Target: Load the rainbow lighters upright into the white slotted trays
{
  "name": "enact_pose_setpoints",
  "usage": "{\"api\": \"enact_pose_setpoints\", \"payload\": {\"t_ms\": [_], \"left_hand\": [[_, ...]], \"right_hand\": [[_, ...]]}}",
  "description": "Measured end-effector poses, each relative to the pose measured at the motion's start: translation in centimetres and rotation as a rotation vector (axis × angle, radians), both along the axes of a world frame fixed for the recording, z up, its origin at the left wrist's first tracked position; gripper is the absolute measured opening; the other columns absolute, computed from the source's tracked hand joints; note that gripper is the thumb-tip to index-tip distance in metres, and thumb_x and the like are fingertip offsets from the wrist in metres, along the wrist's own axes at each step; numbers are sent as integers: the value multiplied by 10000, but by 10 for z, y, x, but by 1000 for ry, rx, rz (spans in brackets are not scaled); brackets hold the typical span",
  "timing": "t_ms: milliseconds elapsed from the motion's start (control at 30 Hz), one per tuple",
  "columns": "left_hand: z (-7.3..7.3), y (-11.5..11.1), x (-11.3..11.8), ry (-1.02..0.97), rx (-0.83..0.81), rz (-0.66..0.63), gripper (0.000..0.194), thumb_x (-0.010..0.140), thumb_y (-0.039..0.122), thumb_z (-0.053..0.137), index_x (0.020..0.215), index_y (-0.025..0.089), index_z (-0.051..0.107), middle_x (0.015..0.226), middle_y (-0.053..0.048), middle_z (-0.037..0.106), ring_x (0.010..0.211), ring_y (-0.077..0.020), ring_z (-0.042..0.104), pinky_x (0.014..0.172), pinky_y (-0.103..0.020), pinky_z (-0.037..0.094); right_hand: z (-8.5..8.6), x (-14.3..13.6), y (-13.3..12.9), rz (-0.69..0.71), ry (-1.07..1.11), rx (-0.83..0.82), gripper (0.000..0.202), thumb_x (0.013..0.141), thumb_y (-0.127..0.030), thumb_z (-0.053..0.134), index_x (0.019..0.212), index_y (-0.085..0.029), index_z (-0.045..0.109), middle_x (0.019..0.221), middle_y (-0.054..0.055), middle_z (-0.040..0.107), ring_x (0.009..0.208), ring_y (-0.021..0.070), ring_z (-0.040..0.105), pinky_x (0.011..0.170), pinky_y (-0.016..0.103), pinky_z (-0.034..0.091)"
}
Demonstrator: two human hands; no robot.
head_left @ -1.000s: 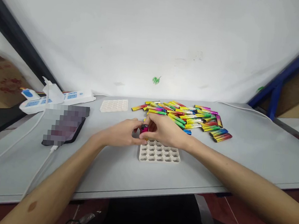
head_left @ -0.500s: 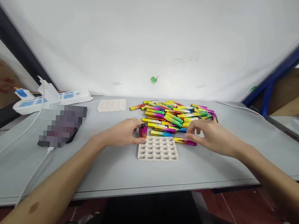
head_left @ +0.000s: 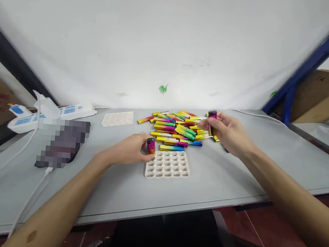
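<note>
The pile of lighters point(head_left: 178, 129) is bordered in front by the holed tray point(head_left: 168, 166); bare tabletop point(head_left: 219, 189) is left toward the near edge. One upright lighter point(head_left: 151, 147) is gripped at the tray's far-left corner by the left hand point(head_left: 132, 149), another point(head_left: 212, 122) above the pile's right side by the right point(head_left: 229, 133).

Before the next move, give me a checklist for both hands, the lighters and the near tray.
1. Left hand on a lighter, roughly upright at the tray's far left corner: ok.
2. That lighter's base seated in a slot: cannot tell; its base is hidden.
3. Right hand gripping a second lighter: ok.
4. Near tray flat on the table: ok.
5. Every tray slot filled: not ok; many are visibly empty.
6. Phone cable clear of the near tray: ok.
</note>
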State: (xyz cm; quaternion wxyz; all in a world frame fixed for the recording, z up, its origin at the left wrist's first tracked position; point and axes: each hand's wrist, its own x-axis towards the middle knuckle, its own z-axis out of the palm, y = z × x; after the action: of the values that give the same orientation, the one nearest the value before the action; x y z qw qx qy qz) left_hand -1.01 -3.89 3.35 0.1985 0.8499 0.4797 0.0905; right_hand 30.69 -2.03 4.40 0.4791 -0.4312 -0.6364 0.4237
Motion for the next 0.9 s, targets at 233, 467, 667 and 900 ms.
{"api": "enact_pose_setpoints", "payload": {"t_ms": [233,467,667,900], "left_hand": [[-3,0,0,-51,-32,13,213,791,419,634,846,217,594,871,-30,654,796,-209,615,691,-327,480],[-9,0,2,-161,-94,-5,250,808,456,659,909,231,622,937,-23,648,826,-193,613,759,-340,495],[-9,-1,4,-175,-95,-9,209,821,431,659,888,237,617,904,-2,639,785,-166,595,725,-319,486],[-10,-1,4,-201,-132,-7,210,828,431,656,890,234,620,904,-10,647,791,-173,601,722,-318,492]], "right_hand": [[-11,-58,17,53,289,-104,321,851,-528,678,892,-259,507,565,-90,413,406,63,268,400,219,166],[-25,-49,10,33,273,-256,562,871,-734,486,731,-195,566,534,-35,421,421,79,270,415,253,179],[-28,-51,7,90,306,-326,604,863,-763,462,621,-209,478,491,-62,266,434,87,200,424,253,146],[-26,-56,2,79,299,-385,625,890,-749,405,592,-205,480,496,-62,216,430,82,166,407,250,138]]}}
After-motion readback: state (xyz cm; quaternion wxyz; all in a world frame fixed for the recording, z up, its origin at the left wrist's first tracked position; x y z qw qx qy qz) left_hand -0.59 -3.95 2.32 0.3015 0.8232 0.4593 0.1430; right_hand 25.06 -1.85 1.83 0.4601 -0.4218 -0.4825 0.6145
